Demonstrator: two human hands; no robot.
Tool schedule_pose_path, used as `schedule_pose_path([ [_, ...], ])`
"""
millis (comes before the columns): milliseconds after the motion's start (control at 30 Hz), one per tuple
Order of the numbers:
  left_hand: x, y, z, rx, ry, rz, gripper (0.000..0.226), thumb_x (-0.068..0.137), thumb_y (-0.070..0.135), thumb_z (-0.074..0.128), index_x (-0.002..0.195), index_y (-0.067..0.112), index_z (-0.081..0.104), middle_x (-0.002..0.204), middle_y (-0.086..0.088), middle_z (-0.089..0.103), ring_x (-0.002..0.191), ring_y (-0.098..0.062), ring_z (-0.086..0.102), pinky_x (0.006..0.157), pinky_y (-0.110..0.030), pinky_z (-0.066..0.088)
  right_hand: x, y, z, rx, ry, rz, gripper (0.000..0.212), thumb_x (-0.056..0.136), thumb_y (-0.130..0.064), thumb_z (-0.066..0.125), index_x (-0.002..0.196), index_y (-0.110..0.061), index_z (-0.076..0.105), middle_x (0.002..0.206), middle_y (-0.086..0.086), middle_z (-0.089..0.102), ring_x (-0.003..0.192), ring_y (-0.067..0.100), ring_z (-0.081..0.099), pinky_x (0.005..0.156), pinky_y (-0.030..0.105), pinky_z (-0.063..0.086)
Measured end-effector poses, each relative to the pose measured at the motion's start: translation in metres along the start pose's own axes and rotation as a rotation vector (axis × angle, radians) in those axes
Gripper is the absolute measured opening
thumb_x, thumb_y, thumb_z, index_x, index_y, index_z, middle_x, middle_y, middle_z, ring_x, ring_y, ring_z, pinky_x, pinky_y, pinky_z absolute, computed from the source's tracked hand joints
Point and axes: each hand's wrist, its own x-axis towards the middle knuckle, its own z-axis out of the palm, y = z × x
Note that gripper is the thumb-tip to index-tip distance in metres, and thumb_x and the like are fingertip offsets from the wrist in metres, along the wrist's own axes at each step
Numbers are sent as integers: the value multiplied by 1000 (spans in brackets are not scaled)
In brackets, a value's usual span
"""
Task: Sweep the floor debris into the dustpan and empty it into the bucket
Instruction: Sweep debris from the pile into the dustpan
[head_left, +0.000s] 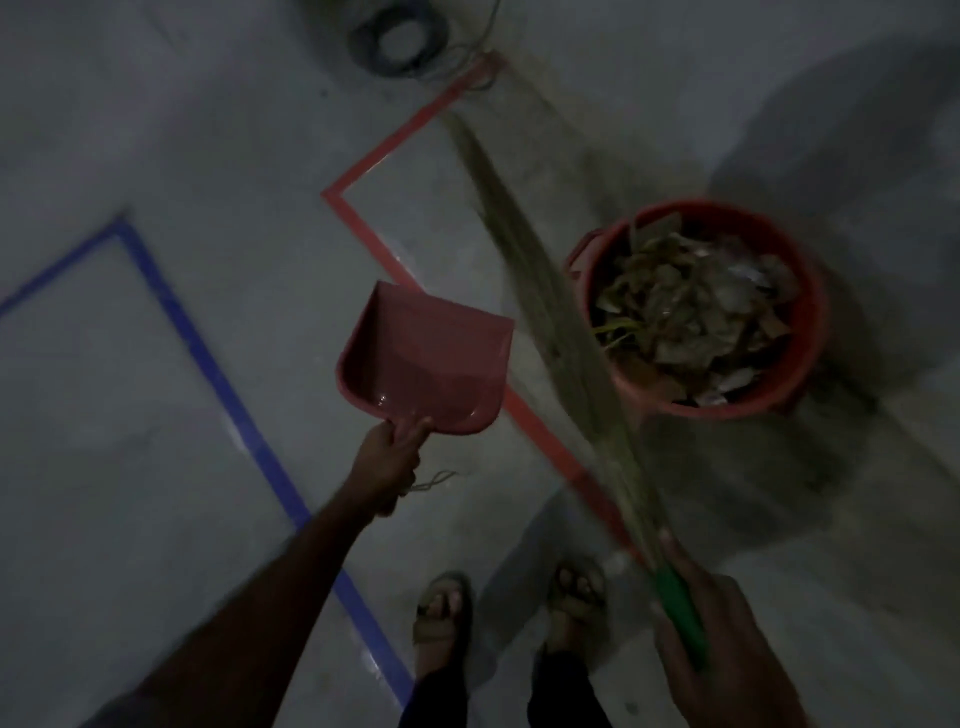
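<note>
Head view, looking down at a dim concrete floor: a person stands with a red dustpan in the left hand, fingers wrapped round its short handle, and a grass broom in the right hand, which grips the green handle at lower right of the frame. The pan is held level in mid-frame, clear of the floor, and looks empty, its inside shining bare. Just to its right, across the broom's long bristles, sits the red bucket, heaped with dry leaves and scraps, which suggests the load has gone in. The broom slants up toward the top of the frame, raised rather than pressed to the ground, likely ready for another pass. Red tape and blue tape mark out boxes on the floor; sandalled feet stand at the bottom edge. No loose debris is discernible in the gloom.
</note>
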Motion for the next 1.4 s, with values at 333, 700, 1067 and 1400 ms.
schedule_pose_path([
  [333, 118, -236, -36, 5, 3, -331, 37, 94, 41, 67, 85, 8, 54, 58, -3, 44, 37, -11, 37, 42, -22, 29, 210, -11, 168, -231, -209, -204, 64, 94, -33, 46, 154, -39, 25, 107, 16, 49, 86, 39, 58, 77, 43, 51],
  [700, 218, -282, -40, 104, -182, -317, 42, 99, 48, 57, 86, 9, 52, 58, -4, 43, 33, -10, 34, 40, -15, 27, 331, 56, 235, -503, -329, -523, 71, 80, -3, 64, 147, -18, 45, 110, 28, 57, 87, 48, 60, 75, 48, 54],
  [1067, 213, -286, -29, -31, -159, -215, 37, 98, 43, 62, 99, 6, 58, 55, 1, 39, 37, -10, 30, 40, -17, 25, 185, 72, 196, -420, -513, -607, 55, 89, -34, 46, 142, -19, 53, 95, 3, 52, 68, 20, 54, 53, 29, 39],
  [1400, 241, -273, -13, -48, -154, -179, 32, 99, 37, 61, 89, 9, 48, 54, 1, 36, 35, -8, 28, 36, -16, 25, 279, 31, 217, -332, -101, -393, 66, 85, 3, 67, 147, -11, 46, 110, 29, 53, 92, 44, 55, 72, 42, 41],
])
